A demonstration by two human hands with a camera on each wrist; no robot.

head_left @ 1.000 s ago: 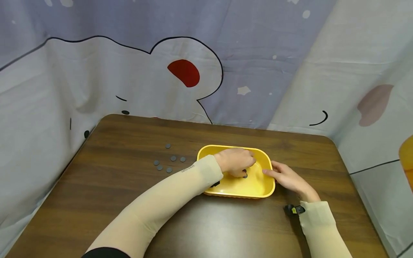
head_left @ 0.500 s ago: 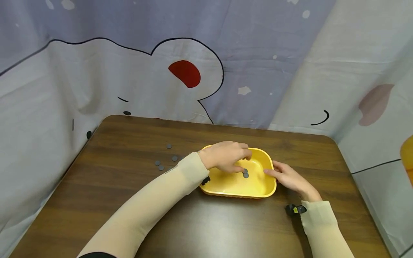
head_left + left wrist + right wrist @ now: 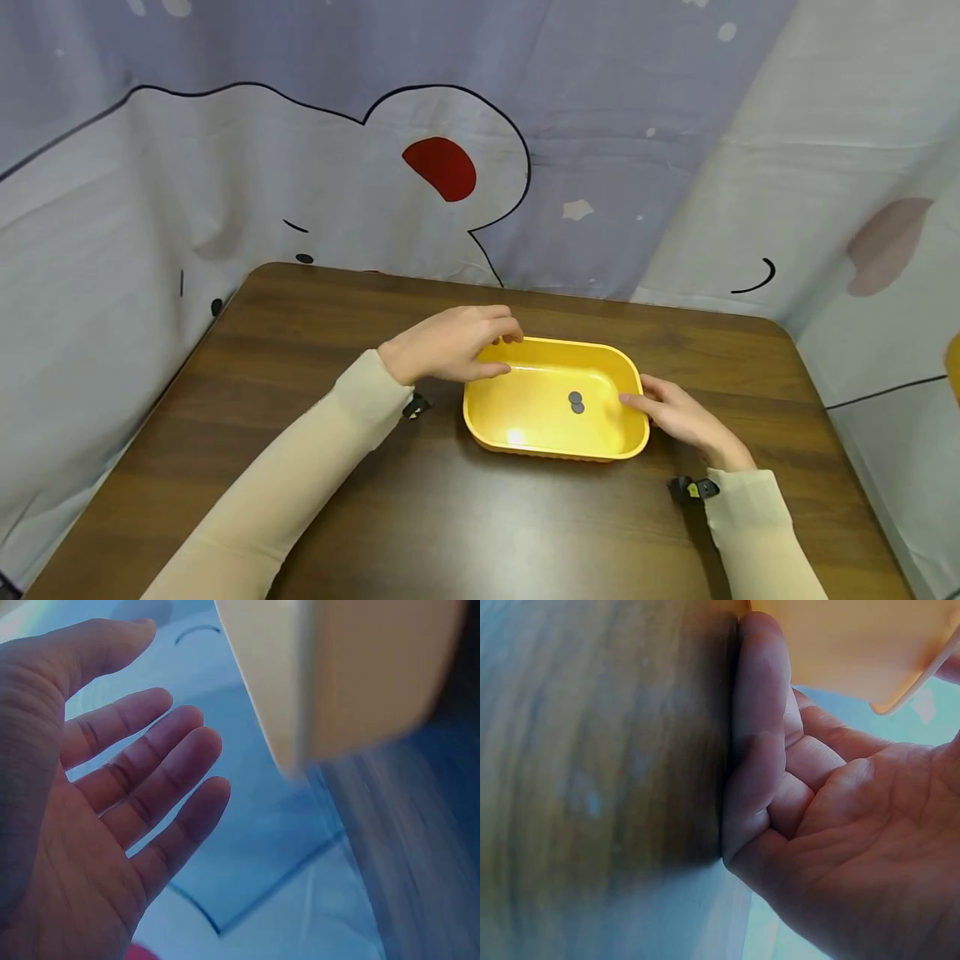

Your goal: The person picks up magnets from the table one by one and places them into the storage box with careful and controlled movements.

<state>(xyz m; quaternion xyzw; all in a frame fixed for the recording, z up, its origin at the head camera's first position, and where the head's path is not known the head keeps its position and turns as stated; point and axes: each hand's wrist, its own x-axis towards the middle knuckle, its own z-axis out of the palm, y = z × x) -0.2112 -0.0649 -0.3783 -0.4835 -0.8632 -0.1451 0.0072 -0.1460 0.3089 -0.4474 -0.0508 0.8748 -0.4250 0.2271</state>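
Two small grey discs (image 3: 576,402) lie partly overlapping on the floor of a yellow plastic basin (image 3: 525,421). My left hand (image 3: 456,342) hovers at the basin's left rim with nothing in it. In the left wrist view its palm and loosely bent fingers (image 3: 161,780) show, apart from the basin wall. At the other end, my right hand (image 3: 686,417) holds the basin's right rim, thumb inside and the other fingers outside. The right wrist view shows those fingers (image 3: 761,697) low against the tabletop, touching the basin's outer wall.
The basin stands on a brown wooden table (image 3: 465,517). A patterned curtain (image 3: 337,183) hangs behind it and along its sides. Part of an orange-yellow object (image 3: 952,367) shows at the right edge.
My left hand has drawn back leftward from inside the basin to its left rim, uncovering the two discs. Several grey discs on the table left of it are now hidden behind my left arm and hand.
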